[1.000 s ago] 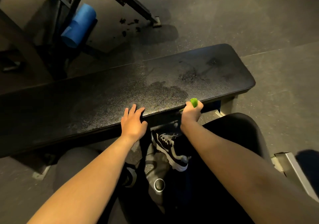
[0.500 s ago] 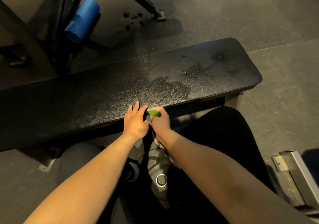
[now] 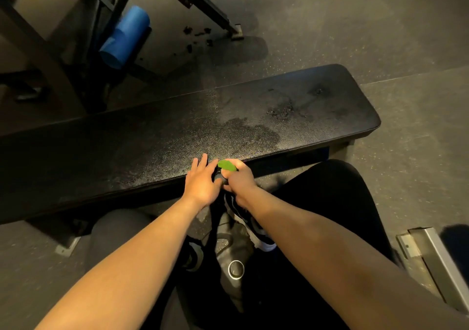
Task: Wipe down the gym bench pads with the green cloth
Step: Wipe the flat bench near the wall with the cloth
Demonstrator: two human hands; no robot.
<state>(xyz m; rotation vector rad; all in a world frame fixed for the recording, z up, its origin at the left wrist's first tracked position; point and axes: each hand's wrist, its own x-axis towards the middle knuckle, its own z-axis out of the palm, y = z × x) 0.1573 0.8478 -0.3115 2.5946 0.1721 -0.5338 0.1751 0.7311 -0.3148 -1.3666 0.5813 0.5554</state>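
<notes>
The long black textured vinyl bench pad [image 3: 177, 136], the counter here, lies just ahead of both hands, damp patches showing beyond them. The left hand [image 3: 201, 186] rests flat on its near edge, fingers straight. Touching it, the right hand [image 3: 238, 181] has its grip curled round the small bunched green cloth [image 3: 227, 165]. Soft, light and limp, the cloth likely wipes best spread under the palm.

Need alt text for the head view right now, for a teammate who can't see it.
The right hand grips a green cloth at the near edge of a black bench pad, beside the left hand resting flat on it. A damp patch marks the pad; a blue roller lies beyond.
</notes>
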